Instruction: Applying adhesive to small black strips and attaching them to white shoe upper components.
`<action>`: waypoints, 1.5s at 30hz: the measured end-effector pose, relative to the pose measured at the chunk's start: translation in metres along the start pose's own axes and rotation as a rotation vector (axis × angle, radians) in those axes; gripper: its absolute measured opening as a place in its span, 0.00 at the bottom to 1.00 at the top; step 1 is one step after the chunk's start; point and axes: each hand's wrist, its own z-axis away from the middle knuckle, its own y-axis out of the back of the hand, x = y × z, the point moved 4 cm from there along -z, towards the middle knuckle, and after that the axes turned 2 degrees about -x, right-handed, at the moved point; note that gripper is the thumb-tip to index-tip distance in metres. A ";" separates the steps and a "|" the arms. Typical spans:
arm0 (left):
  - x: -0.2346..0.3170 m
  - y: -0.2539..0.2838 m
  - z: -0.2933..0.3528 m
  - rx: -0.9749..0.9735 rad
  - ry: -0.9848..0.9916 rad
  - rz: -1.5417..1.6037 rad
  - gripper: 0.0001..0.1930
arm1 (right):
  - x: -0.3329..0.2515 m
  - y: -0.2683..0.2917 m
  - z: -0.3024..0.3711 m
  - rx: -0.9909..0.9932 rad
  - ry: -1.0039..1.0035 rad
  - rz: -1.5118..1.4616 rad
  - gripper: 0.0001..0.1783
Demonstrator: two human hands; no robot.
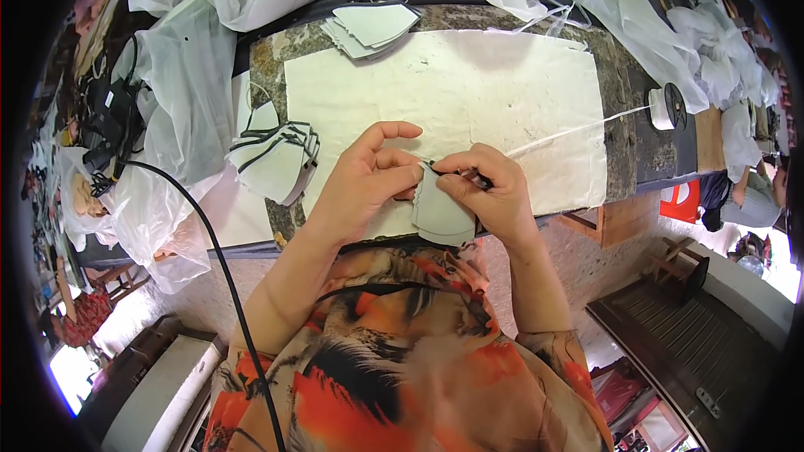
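Close to the table's near edge, my left hand (362, 184) and my right hand (492, 191) meet over a light grey, fan-shaped fabric piece (444, 213). Its upper edge is dark. The left thumb and a finger pinch its upper left corner, while the left index finger sticks out. The right fingers are closed on the top right of the piece, with something dark showing between them that is too small to name. A narrow white tape (578, 130) runs from near the right hand to a spool (667, 109) at the right.
A white sheet (519, 84) covers the stone-like board (620, 142). Stacks of similar pieces with dark trim (272, 163) lie left, and another stack (370, 27) lies at the far side. Plastic bags (184, 67) surround the board. A black cord (218, 247) hangs across the left.
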 end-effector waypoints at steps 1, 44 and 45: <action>0.001 -0.002 0.000 0.002 -0.001 0.002 0.24 | -0.001 0.000 0.000 -0.011 -0.022 -0.019 0.13; -0.010 -0.010 0.015 0.027 -0.043 -0.067 0.14 | -0.005 0.022 0.009 -0.183 -0.450 -0.249 0.19; -0.011 -0.010 0.015 0.009 -0.052 -0.048 0.14 | -0.005 0.021 0.009 -0.182 -0.449 -0.249 0.19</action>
